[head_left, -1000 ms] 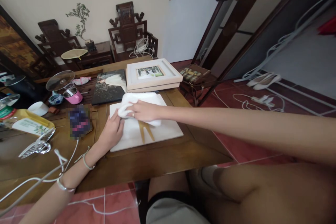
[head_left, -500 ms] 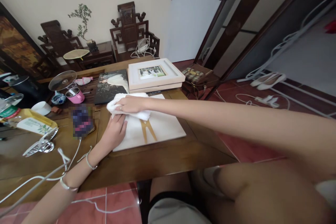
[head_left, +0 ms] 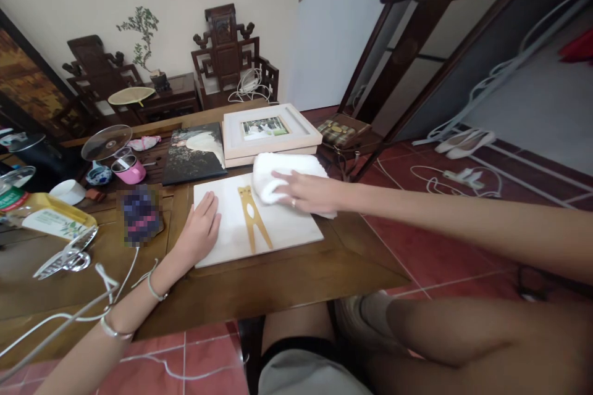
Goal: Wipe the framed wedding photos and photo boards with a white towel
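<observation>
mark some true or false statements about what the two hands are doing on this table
1. The right hand presses down on a white cloth at the far right part of the white board. True.
2. The left hand holds the pink cup. False: it lies flat on the board's left edge, and the cup stands apart, farther left.
3. A wooden stand piece shows on the board between the two hands. True.
4. The cloth is draped over the framed photo. False: the frame lies uncovered behind the board.
</observation>
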`<control>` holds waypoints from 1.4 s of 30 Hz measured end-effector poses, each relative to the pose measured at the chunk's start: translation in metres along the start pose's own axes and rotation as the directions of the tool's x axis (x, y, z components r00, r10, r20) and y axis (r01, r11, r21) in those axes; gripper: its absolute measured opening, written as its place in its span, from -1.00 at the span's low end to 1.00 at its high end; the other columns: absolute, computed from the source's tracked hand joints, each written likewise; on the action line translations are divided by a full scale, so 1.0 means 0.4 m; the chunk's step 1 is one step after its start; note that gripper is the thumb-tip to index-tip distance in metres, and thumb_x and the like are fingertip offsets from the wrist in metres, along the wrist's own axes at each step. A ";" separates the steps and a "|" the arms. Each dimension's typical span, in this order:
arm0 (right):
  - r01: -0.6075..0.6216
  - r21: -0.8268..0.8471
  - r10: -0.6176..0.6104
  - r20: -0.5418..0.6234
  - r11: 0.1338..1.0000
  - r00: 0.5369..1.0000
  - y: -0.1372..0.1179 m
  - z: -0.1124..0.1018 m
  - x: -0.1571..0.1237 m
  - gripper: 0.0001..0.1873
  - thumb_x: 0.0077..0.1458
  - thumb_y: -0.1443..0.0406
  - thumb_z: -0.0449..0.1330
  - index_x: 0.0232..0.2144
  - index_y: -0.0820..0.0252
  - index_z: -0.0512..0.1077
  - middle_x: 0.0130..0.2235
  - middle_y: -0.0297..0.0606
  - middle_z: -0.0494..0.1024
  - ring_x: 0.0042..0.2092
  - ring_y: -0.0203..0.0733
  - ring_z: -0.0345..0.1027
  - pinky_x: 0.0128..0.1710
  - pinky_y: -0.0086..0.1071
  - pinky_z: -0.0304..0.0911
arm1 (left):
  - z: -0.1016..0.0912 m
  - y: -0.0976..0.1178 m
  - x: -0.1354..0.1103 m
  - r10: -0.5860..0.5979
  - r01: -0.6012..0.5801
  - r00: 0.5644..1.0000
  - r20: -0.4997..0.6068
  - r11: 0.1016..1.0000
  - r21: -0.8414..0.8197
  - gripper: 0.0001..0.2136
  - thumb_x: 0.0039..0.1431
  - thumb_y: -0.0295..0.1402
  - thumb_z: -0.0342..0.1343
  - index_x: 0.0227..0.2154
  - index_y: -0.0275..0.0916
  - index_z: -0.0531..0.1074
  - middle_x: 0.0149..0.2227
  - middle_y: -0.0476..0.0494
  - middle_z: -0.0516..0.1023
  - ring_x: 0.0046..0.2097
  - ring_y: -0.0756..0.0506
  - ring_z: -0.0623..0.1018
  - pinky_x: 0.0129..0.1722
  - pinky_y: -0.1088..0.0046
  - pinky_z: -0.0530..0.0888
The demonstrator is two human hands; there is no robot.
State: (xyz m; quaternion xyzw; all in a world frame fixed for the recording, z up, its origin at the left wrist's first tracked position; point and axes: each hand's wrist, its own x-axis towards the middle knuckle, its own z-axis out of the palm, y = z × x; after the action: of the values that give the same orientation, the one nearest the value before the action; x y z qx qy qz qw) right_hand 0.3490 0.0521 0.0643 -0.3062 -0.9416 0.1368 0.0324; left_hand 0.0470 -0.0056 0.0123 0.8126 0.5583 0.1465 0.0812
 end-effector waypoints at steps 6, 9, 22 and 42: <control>0.483 -0.111 -0.493 -0.092 0.869 0.865 -0.046 0.084 -0.131 -0.77 0.15 0.38 0.07 -0.29 0.20 0.53 0.33 -0.04 0.17 0.40 0.14 -0.30 0.29 0.31 -0.30 | -0.001 0.018 0.006 -0.002 0.002 1.000 -0.005 1.000 0.013 -0.54 0.36 -0.34 -0.25 0.26 -0.36 0.17 0.35 -0.41 0.15 0.39 -0.29 0.10 0.30 -0.15 0.12; 0.544 -0.113 -0.552 -0.072 0.832 0.830 -0.050 0.099 -0.147 -0.81 0.12 0.37 0.10 -0.30 0.15 0.52 0.33 -0.11 0.17 0.40 0.10 -0.29 0.32 0.25 -0.32 | 0.007 0.022 0.011 -0.020 0.019 1.000 0.014 1.000 0.013 -0.55 0.36 -0.35 -0.25 0.25 -0.33 0.17 0.35 -0.40 0.14 0.39 -0.29 0.10 0.29 -0.18 0.12; 0.106 -0.237 -0.115 -0.025 0.966 0.993 0.003 0.043 -0.003 -0.60 0.27 0.34 -0.03 0.04 0.36 0.44 0.28 0.18 0.22 0.36 0.25 -0.13 0.16 0.31 0.04 | 0.022 0.011 0.016 0.007 -0.007 1.000 0.007 0.999 -0.040 -0.55 0.37 -0.32 -0.22 0.26 -0.33 0.16 0.36 -0.43 0.12 0.39 -0.29 0.09 0.30 -0.13 0.09; 0.096 -0.168 -0.105 -0.044 0.981 0.994 0.002 0.030 0.002 -0.58 0.30 0.28 -0.04 0.11 0.30 0.39 0.30 0.10 0.20 0.39 0.15 -0.19 0.20 0.31 -0.07 | 0.015 0.035 0.020 0.009 -0.009 0.999 0.032 1.000 0.000 -0.55 0.37 -0.32 -0.23 0.26 -0.33 0.15 0.36 -0.41 0.11 0.39 -0.30 0.08 0.30 -0.15 0.09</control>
State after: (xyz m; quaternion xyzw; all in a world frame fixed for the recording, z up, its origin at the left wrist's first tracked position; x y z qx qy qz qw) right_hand 0.3470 0.0502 0.0526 -0.2632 -0.9628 0.0483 0.0384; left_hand 0.0640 -0.0032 0.0119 0.8172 0.5534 0.1338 0.0893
